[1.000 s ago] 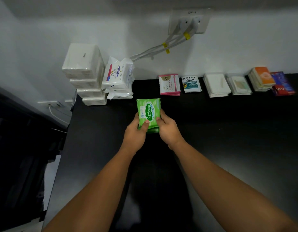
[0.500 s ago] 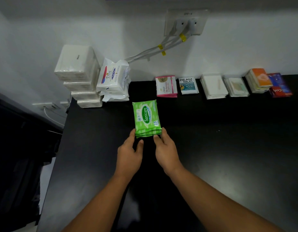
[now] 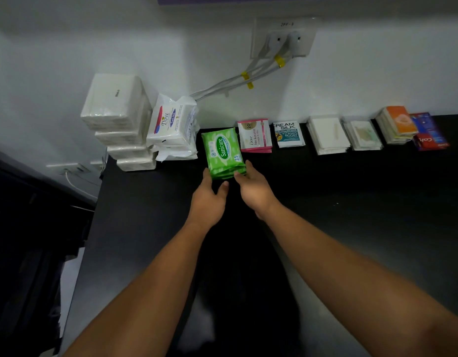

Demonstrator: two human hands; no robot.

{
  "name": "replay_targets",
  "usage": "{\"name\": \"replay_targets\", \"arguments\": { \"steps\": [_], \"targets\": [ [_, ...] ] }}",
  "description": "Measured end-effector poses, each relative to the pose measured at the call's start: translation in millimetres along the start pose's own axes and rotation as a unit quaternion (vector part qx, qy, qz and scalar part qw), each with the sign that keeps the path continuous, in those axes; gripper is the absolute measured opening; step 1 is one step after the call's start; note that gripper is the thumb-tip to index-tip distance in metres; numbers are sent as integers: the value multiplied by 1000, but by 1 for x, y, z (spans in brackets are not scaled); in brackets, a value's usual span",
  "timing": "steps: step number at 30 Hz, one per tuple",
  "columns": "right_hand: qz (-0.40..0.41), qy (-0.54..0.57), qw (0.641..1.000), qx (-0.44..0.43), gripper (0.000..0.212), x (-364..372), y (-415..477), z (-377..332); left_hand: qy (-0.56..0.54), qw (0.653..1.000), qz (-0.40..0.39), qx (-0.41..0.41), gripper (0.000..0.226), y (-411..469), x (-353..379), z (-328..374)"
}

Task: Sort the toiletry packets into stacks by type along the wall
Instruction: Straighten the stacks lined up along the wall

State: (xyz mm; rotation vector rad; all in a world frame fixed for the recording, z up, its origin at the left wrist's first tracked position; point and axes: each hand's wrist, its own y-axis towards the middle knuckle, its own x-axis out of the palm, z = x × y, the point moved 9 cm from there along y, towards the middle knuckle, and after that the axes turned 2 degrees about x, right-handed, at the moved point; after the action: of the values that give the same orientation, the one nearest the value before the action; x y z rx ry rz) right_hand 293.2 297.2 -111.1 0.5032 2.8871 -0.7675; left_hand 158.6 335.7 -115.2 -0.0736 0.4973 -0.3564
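A stack of green Sanicare wipe packs (image 3: 222, 150) lies flat on the black counter (image 3: 351, 202), close to the wall. It sits between the white Dove wipe packs (image 3: 171, 124) and the pink Dove sachets (image 3: 255, 135). My left hand (image 3: 210, 199) touches the stack's near left corner with straight fingers. My right hand (image 3: 256, 191) touches its near right corner, fingers extended along the side. Neither hand curls round the packs.
A row runs along the wall: stacked white soap boxes (image 3: 114, 104), Cream Silk sachets (image 3: 288, 134), white packets (image 3: 327, 134), pale packets (image 3: 363, 135), orange packets (image 3: 399, 122), red and blue Colgate sachets (image 3: 428, 137). Cables (image 3: 235, 81) hang from a wall outlet (image 3: 282, 37).
Both hands let go of the green stack on the counter, then slid it away from me toward the wall into the gap beside the Dove wipes.
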Motion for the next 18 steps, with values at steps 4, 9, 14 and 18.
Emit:
{"name": "replay_targets", "arguments": {
  "steps": [4,9,14,18],
  "targets": [
    [-15,-14,1000,-5,63,3,17,-7,-10,1000,1,-14,48,14,-1,4],
    [-28,-31,999,-21,58,11,31,-13,-12,999,1,-40,58,32,-3,3],
    [-26,-25,999,-33,54,13,37,-20,-26,998,8,-65,74,40,-4,7],
    [-22,-7,999,-36,48,10,37,-20,-32,998,9,-56,73,34,-5,11]
  ]
}}
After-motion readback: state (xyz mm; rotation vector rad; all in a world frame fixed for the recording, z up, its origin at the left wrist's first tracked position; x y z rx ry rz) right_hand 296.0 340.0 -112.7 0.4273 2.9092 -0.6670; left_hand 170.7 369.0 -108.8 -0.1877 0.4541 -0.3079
